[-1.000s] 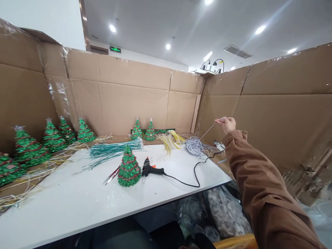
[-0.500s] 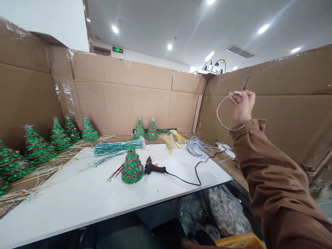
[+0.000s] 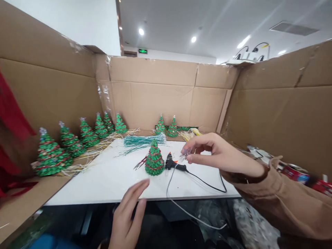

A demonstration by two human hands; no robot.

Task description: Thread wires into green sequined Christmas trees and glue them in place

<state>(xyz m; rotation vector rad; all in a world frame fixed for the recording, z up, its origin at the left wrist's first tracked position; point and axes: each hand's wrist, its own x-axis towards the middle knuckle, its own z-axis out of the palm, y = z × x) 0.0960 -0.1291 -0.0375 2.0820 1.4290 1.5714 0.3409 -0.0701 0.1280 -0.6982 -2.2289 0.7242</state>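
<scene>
Pinched in my right hand (image 3: 207, 150) is a small clear, faintly purple star-like ornament (image 3: 184, 154). A pale wire (image 3: 185, 210) trails down from it past the table edge. My left hand (image 3: 128, 216) is open and holds nothing, its fingers stretched toward the table's front edge. A small green Christmas tree (image 3: 155, 159) with red garland stands upright on the white table (image 3: 111, 185), apart from both hands. Scissors (image 3: 140, 164) lie at its left, partly behind it. To its right rests a black glue gun (image 3: 176, 165), close to the held ornament.
Several finished trees (image 3: 54, 154) with star tops line the left side. Two more trees (image 3: 172, 128) stand at the back, near green wires (image 3: 142, 141) and yellow wires (image 3: 190, 135). Cardboard walls (image 3: 155, 97) enclose the table. The glue gun's cord (image 3: 204, 185) runs right.
My right hand has come down and left from near the right cardboard wall, bringing the ornament and its wire over the table. My left hand has entered view. The view has turned left.
</scene>
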